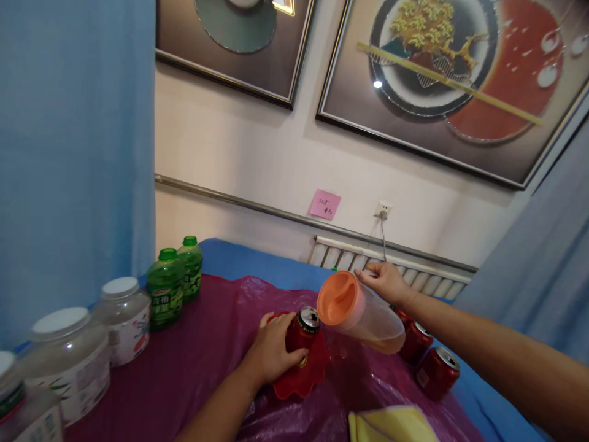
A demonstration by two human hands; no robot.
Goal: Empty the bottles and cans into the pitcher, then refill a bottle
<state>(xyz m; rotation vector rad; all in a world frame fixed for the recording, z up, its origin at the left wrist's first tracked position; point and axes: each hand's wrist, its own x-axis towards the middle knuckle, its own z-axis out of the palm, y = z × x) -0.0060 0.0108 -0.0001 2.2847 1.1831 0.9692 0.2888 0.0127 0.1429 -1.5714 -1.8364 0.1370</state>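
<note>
My left hand (272, 351) is wrapped round a red drink can (301, 331) with an opened top. The can stands within a red scalloped mat (294, 383) on the purple plastic sheet. My right hand (385, 282) grips a clear plastic pitcher (372, 322) by its handle side. An orange lid (338, 299) closes the pitcher, which tilts left with its lid near the can's top. A little light brown liquid lies along the pitcher's lower side. Whether any liquid leaves the lid, I cannot tell.
Several red cans (439, 371) stand at the right. Along the left are green bottles (165, 291) and clear jars with white lids (122, 316). A folded yellow cloth (393, 423) lies at the front on the purple sheet (197, 362). A radiator (427, 279) runs along the wall behind.
</note>
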